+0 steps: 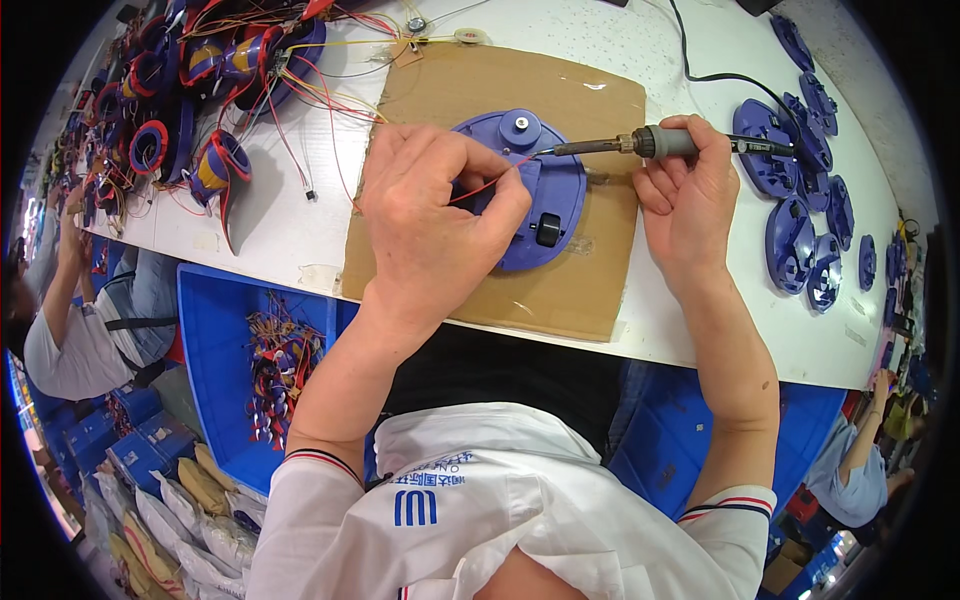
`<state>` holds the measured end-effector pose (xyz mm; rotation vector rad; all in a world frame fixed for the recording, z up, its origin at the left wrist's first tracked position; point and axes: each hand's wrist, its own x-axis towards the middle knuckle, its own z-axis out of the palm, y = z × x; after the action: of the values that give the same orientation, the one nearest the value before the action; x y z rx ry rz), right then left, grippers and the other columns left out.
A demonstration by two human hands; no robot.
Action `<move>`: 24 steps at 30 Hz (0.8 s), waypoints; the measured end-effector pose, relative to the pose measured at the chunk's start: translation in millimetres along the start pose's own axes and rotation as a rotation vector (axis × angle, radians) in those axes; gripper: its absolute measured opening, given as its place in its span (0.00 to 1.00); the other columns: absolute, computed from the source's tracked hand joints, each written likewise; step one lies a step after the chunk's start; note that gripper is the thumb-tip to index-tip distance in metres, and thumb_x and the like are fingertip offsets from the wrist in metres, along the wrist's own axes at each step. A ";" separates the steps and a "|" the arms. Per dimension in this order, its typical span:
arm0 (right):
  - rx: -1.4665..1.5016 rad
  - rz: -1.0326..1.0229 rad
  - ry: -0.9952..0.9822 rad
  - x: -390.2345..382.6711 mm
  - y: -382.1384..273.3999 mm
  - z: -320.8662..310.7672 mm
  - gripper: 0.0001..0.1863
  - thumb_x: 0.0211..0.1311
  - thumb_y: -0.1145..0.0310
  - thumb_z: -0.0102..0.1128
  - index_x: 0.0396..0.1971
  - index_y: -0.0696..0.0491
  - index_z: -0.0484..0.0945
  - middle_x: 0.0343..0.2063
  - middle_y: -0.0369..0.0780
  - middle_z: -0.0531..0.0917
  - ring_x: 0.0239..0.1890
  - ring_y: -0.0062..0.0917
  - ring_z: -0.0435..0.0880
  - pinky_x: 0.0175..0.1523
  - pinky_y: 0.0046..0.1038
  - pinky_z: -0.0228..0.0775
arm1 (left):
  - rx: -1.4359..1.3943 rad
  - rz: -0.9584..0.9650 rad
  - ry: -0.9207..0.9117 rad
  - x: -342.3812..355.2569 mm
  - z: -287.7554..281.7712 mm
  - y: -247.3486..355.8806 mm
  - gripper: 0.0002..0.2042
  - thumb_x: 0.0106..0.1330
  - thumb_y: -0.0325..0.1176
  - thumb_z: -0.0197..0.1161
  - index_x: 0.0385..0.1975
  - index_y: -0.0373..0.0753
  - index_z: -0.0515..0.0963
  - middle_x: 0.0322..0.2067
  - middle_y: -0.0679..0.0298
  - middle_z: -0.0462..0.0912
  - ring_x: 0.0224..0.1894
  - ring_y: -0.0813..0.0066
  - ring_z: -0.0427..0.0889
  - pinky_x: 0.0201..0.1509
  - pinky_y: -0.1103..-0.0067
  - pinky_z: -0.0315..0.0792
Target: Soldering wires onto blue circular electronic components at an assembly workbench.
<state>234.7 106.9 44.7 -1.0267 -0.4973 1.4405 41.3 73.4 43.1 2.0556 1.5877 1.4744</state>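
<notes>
A purple plastic base (563,195) with a black wheel and a round silver-centred boss lies on a sheet of brown cardboard (480,85). My right hand (690,190) grips a soldering iron (665,143) by its grey sleeve, its tip pointing left over the base. My left hand (435,205) covers the base's left side, thumb and forefinger pinched on a thin red wire (472,192). The wire's end meets the iron's tip near the middle of the base. Part of the base is hidden under the left hand.
Purple, red and yellow assemblies (215,165) with loose wires crowd the table's left. Several purple bases (790,245) lie at the right, beside the iron's black cord (685,45). A blue bin (205,350) holding wired parts stands below the front edge. Other people sit at both sides.
</notes>
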 end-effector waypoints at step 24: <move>-0.019 -0.018 -0.019 1.3 2.4 -0.6 0.11 0.63 0.62 0.50 0.30 0.56 0.73 0.12 0.28 0.62 0.12 0.09 0.45 0.15 0.13 0.38 | -0.031 -0.021 -0.003 0.9 1.2 -1.8 0.06 0.41 0.22 0.63 0.15 0.42 0.74 0.14 0.74 0.68 0.23 0.79 0.62 0.32 0.83 0.60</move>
<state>234.0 107.5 42.1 -1.0215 -0.5340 1.4329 41.0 75.4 41.9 2.0175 1.5707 1.4786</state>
